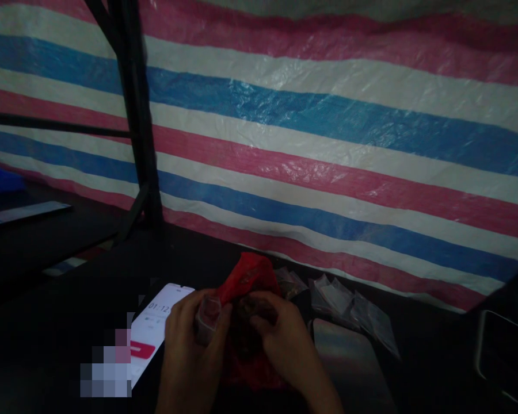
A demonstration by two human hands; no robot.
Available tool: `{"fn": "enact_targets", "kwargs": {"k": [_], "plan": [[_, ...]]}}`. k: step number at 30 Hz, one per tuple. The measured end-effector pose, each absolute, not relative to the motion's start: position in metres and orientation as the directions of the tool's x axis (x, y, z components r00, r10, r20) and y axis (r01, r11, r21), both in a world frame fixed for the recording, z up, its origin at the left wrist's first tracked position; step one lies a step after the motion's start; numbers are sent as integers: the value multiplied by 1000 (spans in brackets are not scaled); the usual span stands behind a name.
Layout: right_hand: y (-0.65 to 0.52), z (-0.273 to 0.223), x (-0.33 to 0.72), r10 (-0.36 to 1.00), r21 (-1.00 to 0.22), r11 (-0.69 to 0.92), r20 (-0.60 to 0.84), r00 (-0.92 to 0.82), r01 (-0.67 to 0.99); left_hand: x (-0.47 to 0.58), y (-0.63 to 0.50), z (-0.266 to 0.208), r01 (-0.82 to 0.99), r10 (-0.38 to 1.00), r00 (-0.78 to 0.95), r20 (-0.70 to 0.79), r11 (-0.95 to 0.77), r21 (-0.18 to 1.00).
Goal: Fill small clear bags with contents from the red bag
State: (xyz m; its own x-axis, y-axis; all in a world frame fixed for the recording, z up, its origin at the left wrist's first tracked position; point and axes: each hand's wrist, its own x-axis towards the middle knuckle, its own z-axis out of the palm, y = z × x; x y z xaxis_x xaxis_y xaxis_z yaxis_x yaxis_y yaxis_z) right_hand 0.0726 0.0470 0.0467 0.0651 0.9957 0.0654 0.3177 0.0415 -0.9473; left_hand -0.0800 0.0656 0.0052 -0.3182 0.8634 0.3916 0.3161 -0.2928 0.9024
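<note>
My left hand (194,339) is curled closed around a small clear pouch (208,318), thumb pressed on its face. My right hand (280,339) is closed too, fingers pinching the dark mouth of a red bag (249,277) that stands between both hands on the dark table (435,356); what lies inside it is too dim to tell. Just left of my left hand a lit phone (155,328) lies flat, its screen showing digits. Right of the bag, several clear packets (354,310) lie scattered near a grey flat slab (349,362). Behind the table hangs a striped tarpaulin (328,144), with a dark post (133,109) at left.
</note>
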Motion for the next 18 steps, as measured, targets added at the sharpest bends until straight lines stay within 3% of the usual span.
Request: {"fn": "enact_targets", "kwargs": {"k": [2, 6, 13, 18], "plan": [[45, 49, 79, 992, -959, 56, 84, 90, 278, -83, 68, -1, 488, 786, -290, 547, -370, 791], [36, 63, 84, 982, -967, 139, 162, 95, 216, -85, 70, -14, 583, 783, -126, 610, -439, 684], [14, 80, 79, 952, -822, 253, 307, 23, 510, -69, 64, -18, 619, 726, 62, 685, -566, 544], [9, 76, 88, 914, -741, 353, 404, -42, 571, -52, 57, -11, 628, 752, 172, 636, -581, 517]]}}
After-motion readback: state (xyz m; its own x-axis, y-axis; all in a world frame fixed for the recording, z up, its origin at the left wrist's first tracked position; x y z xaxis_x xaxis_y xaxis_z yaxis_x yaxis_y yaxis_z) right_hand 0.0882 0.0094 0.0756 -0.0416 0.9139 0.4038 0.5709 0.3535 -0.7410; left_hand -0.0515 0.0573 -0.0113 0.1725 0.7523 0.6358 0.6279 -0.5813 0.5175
